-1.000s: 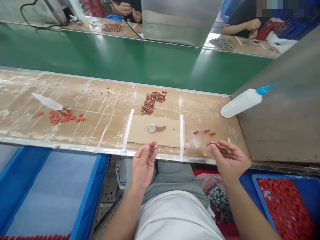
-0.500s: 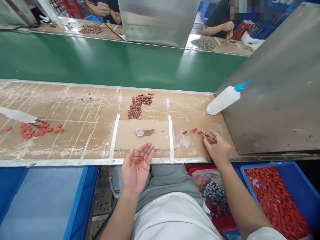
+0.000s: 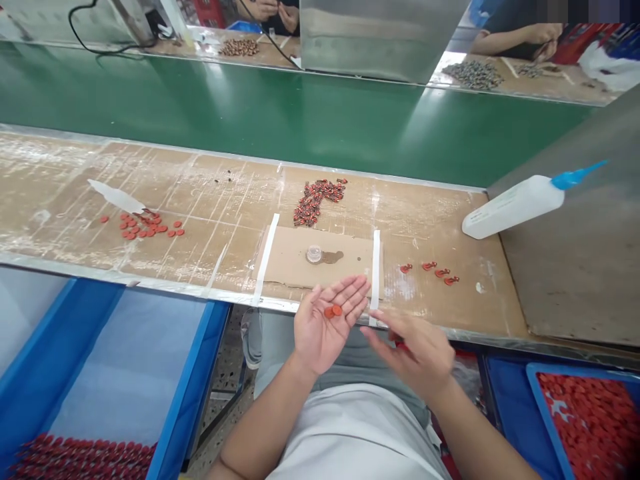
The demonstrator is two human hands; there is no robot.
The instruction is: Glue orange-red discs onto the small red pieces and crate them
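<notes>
My left hand (image 3: 327,323) is palm up over the table's front edge and holds a few small red discs (image 3: 333,311) on its lightly cupped palm. My right hand (image 3: 417,347) is just to the right of it, thumb and index finger apart, pointing toward the left fingertips. Nothing shows between those fingers. Several red discs with small dark-and-red parts on them (image 3: 442,273) stand in a slanting row to the right. Beyond my left hand, a small clear round cup (image 3: 315,253) stands on a taped cardboard piece (image 3: 285,267) beside a brown stain.
A pile of small red-and-dark parts (image 3: 317,202) lies behind the cardboard. Loose red discs (image 3: 150,227) lie left by a white pointed piece (image 3: 117,197). A white bottle with a blue nozzle (image 3: 515,207) leans at right, near a metal panel. Blue trays flank me; co-workers' hands show beyond.
My right hand has let go of a part at the end of the row and come left beside my left hand. The view has shifted. The discs stay on my left palm.
</notes>
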